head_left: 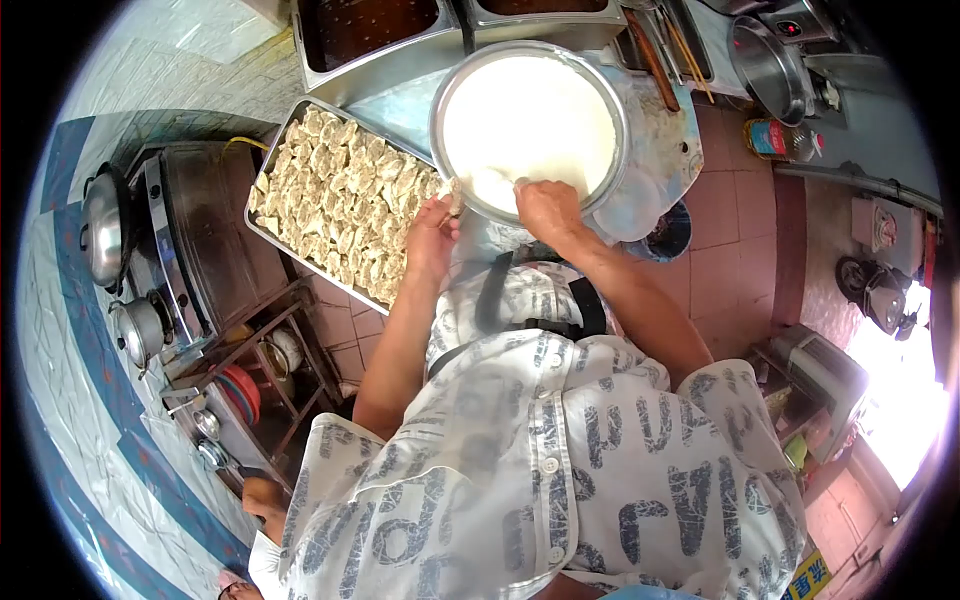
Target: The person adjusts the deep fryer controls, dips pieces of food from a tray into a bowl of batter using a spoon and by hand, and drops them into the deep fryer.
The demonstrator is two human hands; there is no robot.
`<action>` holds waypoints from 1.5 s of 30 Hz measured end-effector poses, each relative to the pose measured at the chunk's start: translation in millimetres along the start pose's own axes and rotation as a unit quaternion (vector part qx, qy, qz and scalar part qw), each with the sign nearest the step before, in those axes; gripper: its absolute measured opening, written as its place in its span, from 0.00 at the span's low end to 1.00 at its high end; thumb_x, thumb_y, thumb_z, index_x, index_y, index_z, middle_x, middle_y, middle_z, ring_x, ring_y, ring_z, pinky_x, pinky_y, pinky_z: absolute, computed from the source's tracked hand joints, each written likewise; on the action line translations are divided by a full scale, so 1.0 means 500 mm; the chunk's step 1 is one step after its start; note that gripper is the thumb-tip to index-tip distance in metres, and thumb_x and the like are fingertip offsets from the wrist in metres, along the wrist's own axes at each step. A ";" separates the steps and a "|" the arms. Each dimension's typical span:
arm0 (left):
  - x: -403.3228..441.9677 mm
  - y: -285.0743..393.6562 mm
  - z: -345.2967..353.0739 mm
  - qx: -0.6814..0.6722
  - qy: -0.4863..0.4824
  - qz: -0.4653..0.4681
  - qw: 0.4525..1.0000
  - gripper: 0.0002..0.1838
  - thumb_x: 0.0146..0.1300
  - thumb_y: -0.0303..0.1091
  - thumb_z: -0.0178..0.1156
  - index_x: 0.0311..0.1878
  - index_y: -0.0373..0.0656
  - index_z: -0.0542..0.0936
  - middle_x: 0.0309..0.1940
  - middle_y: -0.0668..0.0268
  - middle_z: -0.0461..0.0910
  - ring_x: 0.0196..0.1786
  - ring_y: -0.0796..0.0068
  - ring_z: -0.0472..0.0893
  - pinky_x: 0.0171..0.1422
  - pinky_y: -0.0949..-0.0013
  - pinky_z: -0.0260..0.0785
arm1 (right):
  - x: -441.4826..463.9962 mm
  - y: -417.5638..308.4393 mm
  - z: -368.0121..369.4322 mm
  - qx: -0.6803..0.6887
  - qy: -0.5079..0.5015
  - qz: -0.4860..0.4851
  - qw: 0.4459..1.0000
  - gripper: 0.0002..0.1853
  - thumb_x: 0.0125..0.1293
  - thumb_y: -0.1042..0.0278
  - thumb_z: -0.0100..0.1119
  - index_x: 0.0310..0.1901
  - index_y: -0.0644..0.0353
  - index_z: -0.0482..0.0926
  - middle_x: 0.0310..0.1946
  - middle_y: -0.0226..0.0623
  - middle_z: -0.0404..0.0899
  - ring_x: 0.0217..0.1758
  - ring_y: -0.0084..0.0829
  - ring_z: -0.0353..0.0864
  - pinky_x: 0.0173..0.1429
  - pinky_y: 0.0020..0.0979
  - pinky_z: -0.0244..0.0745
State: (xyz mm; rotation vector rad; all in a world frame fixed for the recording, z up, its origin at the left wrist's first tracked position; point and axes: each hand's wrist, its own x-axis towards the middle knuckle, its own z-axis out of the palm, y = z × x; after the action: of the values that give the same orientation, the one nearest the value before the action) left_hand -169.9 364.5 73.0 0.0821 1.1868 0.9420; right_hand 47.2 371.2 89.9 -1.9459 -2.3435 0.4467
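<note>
My left hand [432, 238] is beside the right edge of a metal tray [330, 275], its fingers closed on a small pale piece of food [453, 196]. Rows of similar folded-looking pieces [345, 195], pale with brownish patches, fill the tray. My right hand [550, 210] reaches over the near rim of a large round metal bowl [437, 140]. Inside the bowl is a smooth white mass [530, 115], too bright to tell whether powder or batter. The right fingers are bent together at a whitish lump [494, 188]; what they grip is unclear.
Two rectangular metal pans [375, 65] of dark liquid stand behind the bowl. Chopsticks [688, 55] and a brown-handled tool [655, 70] lie to the right. An oil bottle [785, 140] and a dark bin [665, 235] are further right. Pots [140, 330] stand left; another person [265, 510] is lower left.
</note>
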 end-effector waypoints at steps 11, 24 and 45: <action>0.000 -0.011 -0.002 0.024 -0.040 -0.021 0.999 0.13 0.66 0.34 0.66 0.50 0.47 0.75 0.36 0.75 0.76 0.30 0.83 0.72 0.34 0.79 0.65 | -0.046 0.192 -0.077 -0.092 0.068 0.200 0.973 0.09 0.62 0.69 0.54 0.28 0.58 0.83 0.26 0.46 0.85 0.30 0.47 0.87 0.35 0.45 0.81; 0.024 -0.017 0.039 0.046 -0.070 -0.034 0.996 0.11 0.66 0.32 0.65 0.49 0.47 0.75 0.33 0.75 0.77 0.27 0.84 0.73 0.29 0.81 0.65 | -0.064 0.161 -0.062 -0.011 0.035 0.168 0.985 0.09 0.69 0.61 0.52 0.35 0.53 0.80 0.26 0.50 0.82 0.33 0.51 0.84 0.39 0.51 0.78; 0.009 -0.027 0.045 0.062 -0.044 -0.045 0.996 0.25 0.66 0.33 0.66 0.63 0.39 0.70 0.40 0.71 0.78 0.30 0.82 0.74 0.32 0.79 0.66 | 0.004 0.301 -0.109 -0.134 0.136 0.055 0.980 0.05 0.67 0.69 0.54 0.35 0.58 0.77 0.23 0.42 0.82 0.26 0.46 0.84 0.30 0.44 0.77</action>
State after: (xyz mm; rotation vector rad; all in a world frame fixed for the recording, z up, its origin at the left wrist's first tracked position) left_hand -143.4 368.3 72.2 0.1659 1.1578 0.7773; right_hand 202.6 406.8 102.8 -2.0960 -2.2226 -0.1345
